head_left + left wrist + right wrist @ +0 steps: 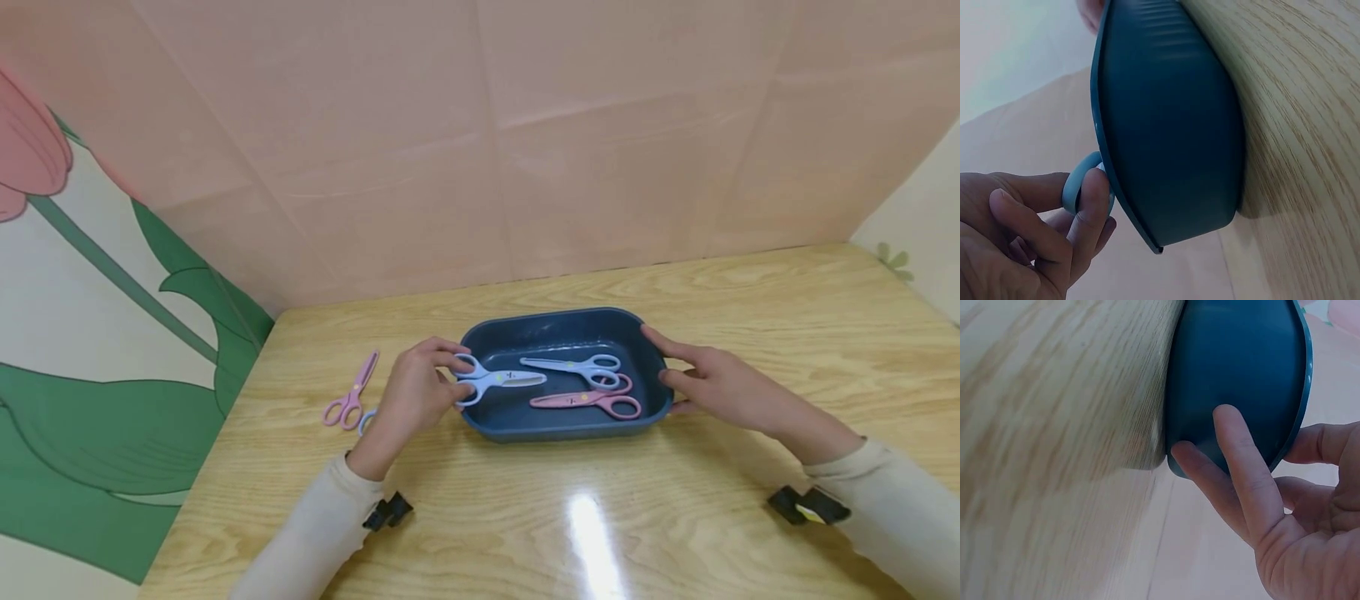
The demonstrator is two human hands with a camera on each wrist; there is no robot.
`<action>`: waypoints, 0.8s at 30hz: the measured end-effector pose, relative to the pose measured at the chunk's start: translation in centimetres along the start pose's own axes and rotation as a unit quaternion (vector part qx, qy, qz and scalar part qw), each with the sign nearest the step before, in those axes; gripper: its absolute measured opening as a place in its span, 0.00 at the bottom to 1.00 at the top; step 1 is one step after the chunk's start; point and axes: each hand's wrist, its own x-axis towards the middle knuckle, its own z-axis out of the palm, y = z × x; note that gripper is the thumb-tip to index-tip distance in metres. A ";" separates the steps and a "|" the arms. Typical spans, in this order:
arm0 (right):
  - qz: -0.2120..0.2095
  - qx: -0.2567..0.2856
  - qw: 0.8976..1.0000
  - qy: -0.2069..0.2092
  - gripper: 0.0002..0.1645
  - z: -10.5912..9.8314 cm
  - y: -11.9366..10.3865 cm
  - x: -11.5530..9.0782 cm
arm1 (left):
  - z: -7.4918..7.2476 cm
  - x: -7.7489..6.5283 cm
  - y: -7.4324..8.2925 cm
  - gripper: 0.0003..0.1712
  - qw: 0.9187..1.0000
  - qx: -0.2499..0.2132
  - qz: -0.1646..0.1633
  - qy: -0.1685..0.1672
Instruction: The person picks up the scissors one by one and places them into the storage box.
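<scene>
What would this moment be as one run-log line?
left hand: holds light-blue loop-handled scissors | right hand: grips dark-blue rounded rectangular tray | inside: another light-blue pair, pink pair

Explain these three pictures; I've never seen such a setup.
No machine: someone works bare-handed. The wide picture comes from the head, the close ones from each wrist. On the wood-grained table stands a dark blue, round-cornered tub holding light blue loop-handled scissors and pink scissors. A second pink pair and a partly hidden light blue loop lie left of it. The left grip holds another light blue pair over the tub; the right grip holds the tub's end.
</scene>
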 end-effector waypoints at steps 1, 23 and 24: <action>0.000 0.000 1.000 0.001 0.40 0.0 0.0 0.0 | 0.0 0.0 0.1 0.08 1.000 0.004 0.000 -0.001; -0.014 0.001 1.000 0.004 0.38 0.3 -0.2 -0.2 | 1.7 0.2 1.3 0.10 0.990 0.117 0.040 -0.069; -0.013 0.002 1.000 0.004 0.38 0.2 -0.2 -0.2 | 1.8 0.2 1.3 0.10 0.989 0.121 0.044 -0.071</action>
